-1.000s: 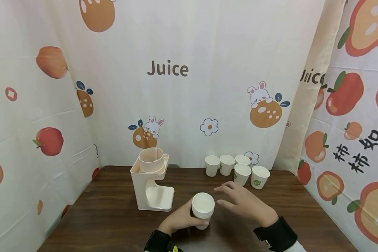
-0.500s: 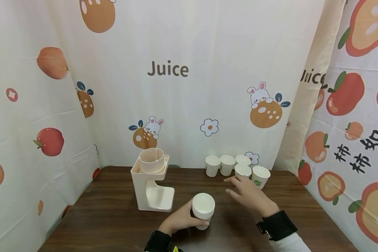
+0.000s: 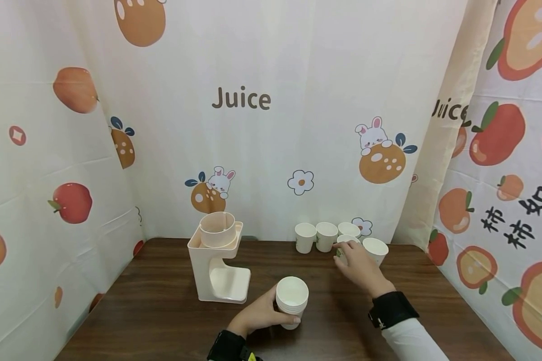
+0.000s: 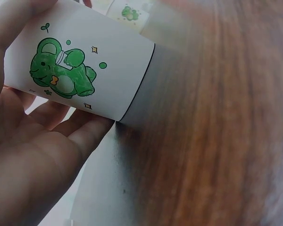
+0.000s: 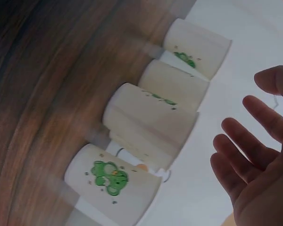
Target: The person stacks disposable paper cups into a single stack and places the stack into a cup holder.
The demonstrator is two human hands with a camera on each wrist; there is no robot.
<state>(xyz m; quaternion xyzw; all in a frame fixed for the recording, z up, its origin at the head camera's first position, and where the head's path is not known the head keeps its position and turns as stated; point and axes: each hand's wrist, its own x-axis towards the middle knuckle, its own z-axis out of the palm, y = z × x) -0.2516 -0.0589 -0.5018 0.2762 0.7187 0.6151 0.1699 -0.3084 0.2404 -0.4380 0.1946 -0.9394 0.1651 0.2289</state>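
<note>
My left hand (image 3: 261,314) grips a stack of nested white paper cups (image 3: 292,294), upright near the front of the table. In the left wrist view, fingers and thumb wrap a cup wall with a green bear print (image 4: 61,68). My right hand (image 3: 360,266) reaches over the table, its fingers right by the front middle paper cup (image 3: 348,240) and partly hiding it. In the right wrist view the right hand (image 5: 259,146) has its fingers apart and holds nothing. A paper cup with a green bear (image 5: 113,179) stands at the near end of the group.
Three more paper cups (image 3: 304,238) stand in a row at the back, against the curtain (image 3: 262,145). One front cup (image 3: 376,246) stands right of my right hand. A beige appliance (image 3: 203,271) with a round top and flat base stands left on the brown table (image 3: 140,311).
My right hand has moved right and away from me, from beside the stack to the front cups. My left hand and its stack have stayed in place.
</note>
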